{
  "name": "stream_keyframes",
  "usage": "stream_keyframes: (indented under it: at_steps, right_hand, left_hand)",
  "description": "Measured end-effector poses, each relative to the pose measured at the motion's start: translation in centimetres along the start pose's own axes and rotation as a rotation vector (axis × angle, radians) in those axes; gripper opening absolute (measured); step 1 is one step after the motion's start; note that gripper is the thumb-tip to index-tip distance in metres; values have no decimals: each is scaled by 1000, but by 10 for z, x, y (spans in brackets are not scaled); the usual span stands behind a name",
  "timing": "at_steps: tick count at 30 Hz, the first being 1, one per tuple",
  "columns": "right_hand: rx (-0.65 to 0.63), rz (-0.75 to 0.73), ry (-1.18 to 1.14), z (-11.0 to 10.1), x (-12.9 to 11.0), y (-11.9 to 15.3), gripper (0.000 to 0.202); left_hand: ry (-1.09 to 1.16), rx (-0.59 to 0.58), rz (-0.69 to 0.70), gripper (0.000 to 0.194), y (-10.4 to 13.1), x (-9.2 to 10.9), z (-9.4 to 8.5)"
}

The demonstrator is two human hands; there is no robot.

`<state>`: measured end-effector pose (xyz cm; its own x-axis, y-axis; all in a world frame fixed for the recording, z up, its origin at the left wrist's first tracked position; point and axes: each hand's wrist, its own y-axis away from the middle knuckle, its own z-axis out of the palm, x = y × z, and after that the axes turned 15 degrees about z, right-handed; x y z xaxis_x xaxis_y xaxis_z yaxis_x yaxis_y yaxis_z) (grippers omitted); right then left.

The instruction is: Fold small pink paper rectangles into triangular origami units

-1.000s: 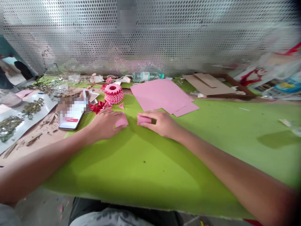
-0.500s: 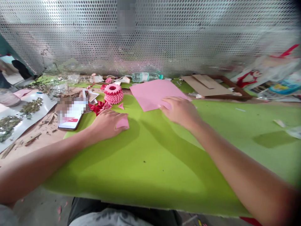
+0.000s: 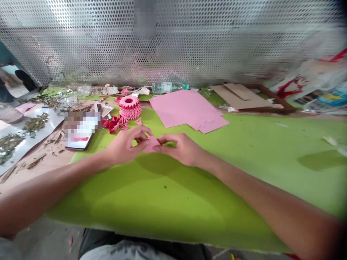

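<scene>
A small piece of pink paper (image 3: 151, 144) is held between both hands, just above the green tabletop (image 3: 162, 209). My left hand (image 3: 127, 144) pinches its left side between thumb and fingers. On its right side, my right hand (image 3: 181, 146) grips the paper the same way. Beyond the hands lie larger pink paper sheets (image 3: 184, 108), partly overlapping. A ring-shaped stack of folded pink paper (image 3: 130, 107) stands behind my left hand. Beside it are red and pink folded pieces (image 3: 115, 124) and one small pink triangle (image 3: 138, 121).
A phone (image 3: 81, 131) lies at the left, near dried plants (image 3: 36, 122) on white sheeting. Along the back are a plastic bottle (image 3: 170, 87), cardboard (image 3: 241, 97) and a plastic bag (image 3: 306, 86). A perforated metal panel (image 3: 189, 43) rises behind the table.
My right hand has left the large pink sheets and moved left to grip the small paper. My left hand has shifted slightly right with it. Smaller sheet corners now show at the right.
</scene>
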<state>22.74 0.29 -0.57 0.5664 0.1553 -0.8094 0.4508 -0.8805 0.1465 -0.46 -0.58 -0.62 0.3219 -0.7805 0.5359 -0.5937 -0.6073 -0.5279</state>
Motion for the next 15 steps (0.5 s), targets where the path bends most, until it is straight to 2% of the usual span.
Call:
stream_keyframes:
  at_steps: [3, 5, 7, 9, 12, 15]
  right_hand:
    - [35, 57, -191, -4, 0, -3, 31]
    - [30, 103, -277, -6, 2, -5, 31]
    - [3, 108, -306, -6, 3, -5, 32]
    - [-23, 75, -280, -5, 2, -3, 35]
    - [-77, 37, -199, -1, -2, 1, 39]
    - [-72, 77, -156, 0, -3, 1, 37]
  left_hand:
    - [-34, -3, 108, 37, 3, -3, -1]
    - [-66, -90, 225, 32, 3, -5, -3]
    - [-65, -143, 281, 26, 4, -6, -4]
    - [-42, -95, 224, 31, 4, -5, -4]
    - [-18, 28, 117, 48, 3, -4, -2]
    - [-46, 66, 218, 34, 2, -4, 0]
